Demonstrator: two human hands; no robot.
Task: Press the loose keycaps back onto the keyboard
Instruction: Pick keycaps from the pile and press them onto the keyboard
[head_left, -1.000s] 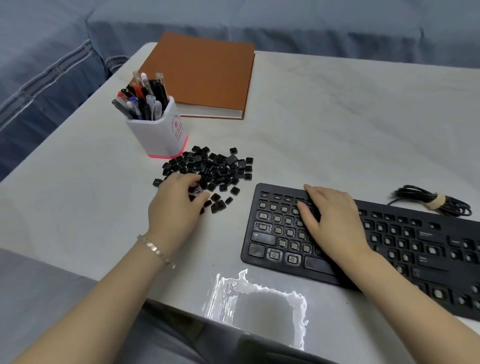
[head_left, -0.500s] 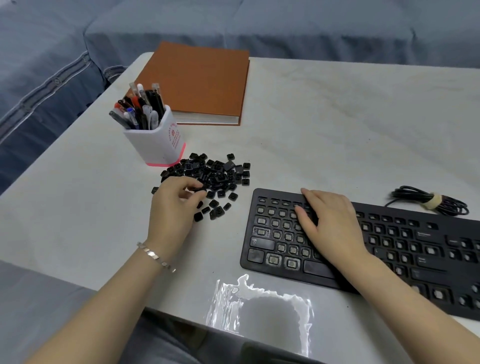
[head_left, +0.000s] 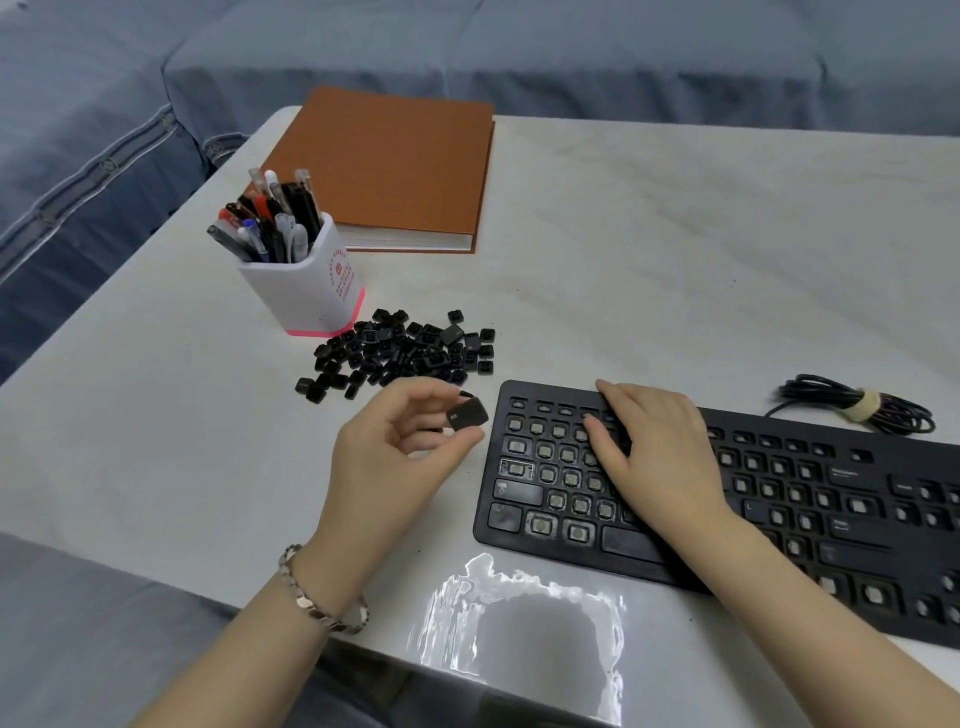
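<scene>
Head view: left hand (head_left: 395, 457) pinches a keycap (head_left: 467, 415) between thumb and fingertip, just left of the keyboard (head_left: 831, 499); right hand (head_left: 660, 457) lies flat on it, fingers straight. The cap likely needs squaring over its socket, then a straight press.

Quick tally: 1 keyboard (head_left: 831, 467), 1 bundled cable (head_left: 852, 405), 1 brown book (head_left: 395, 166), 1 pen cup (head_left: 311, 296) with 10 or so pens (head_left: 275, 223) crammed in, can't count them exactly. As for loose keycaps (head_left: 410, 353): 1 pile, well over 30, too jumbled for a real number, plus 1 single keycap (head_left: 467, 415) apart from it. All on 1 table (head_left: 675, 260). 2 hands, left hand (head_left: 395, 447) and right hand (head_left: 660, 457), and 1 bracelet (head_left: 322, 597).
</scene>
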